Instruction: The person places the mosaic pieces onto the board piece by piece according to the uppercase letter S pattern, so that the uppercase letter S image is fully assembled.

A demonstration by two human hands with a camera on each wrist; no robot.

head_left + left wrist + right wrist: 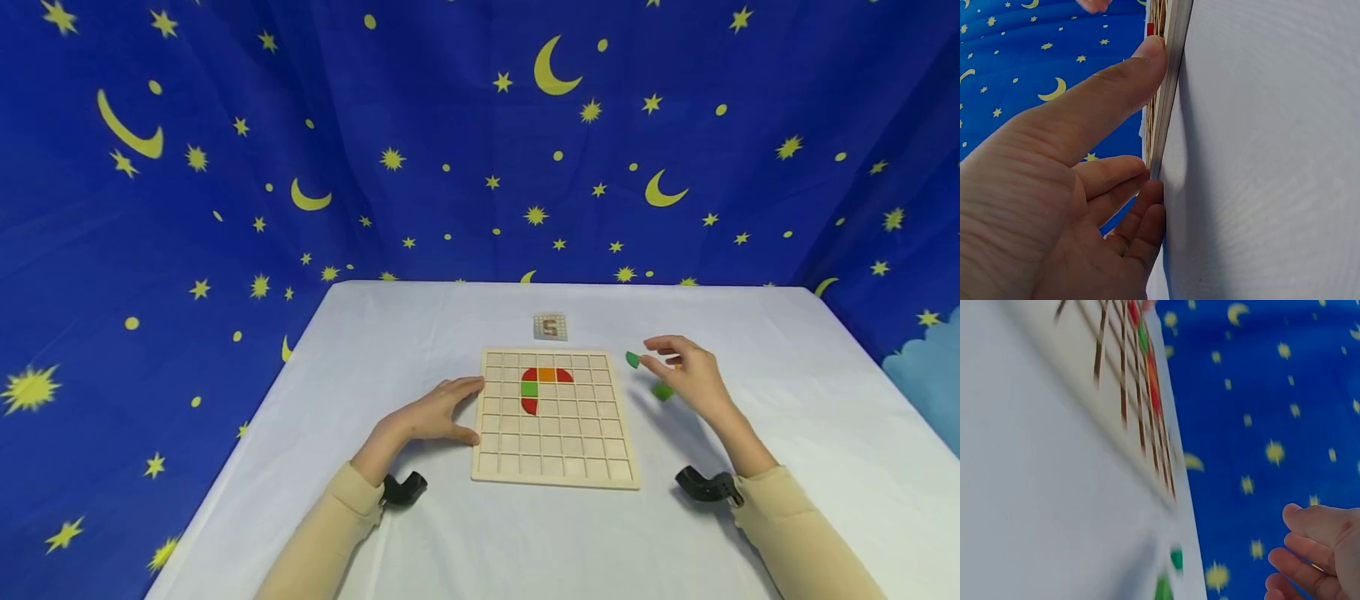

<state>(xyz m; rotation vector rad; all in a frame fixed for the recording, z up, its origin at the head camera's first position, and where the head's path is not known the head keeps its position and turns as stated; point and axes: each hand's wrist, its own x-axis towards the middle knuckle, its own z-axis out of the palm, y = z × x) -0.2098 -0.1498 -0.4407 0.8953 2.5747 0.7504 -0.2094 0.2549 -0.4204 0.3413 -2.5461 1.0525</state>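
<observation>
A wooden grid board (pixel 555 458) lies on the table. In its upper part sit red quarter-round pieces (pixel 529 407), an orange square (pixel 547 375) and a green square (pixel 529 389). My left hand (pixel 431 412) rests at the board's left edge, thumb and fingers spread along it. To the right of the board, my right hand (pixel 693 379) hovers above the table with loosely bent fingers and nothing between them. A dark green quarter-round piece (pixel 632 359) lies just beyond its fingertips, and a bright green piece (pixel 662 391) lies below the hand. Another orange bit is partly hidden behind the fingers.
A small pattern card (pixel 551 327) with an S-like figure lies behind the board. White cloth (pixel 420 533) covers the table, and a blue curtain (pixel 450 125) with moons and stars hangs behind it. Black wrist mounts (pixel 405 490) sit by both sleeves.
</observation>
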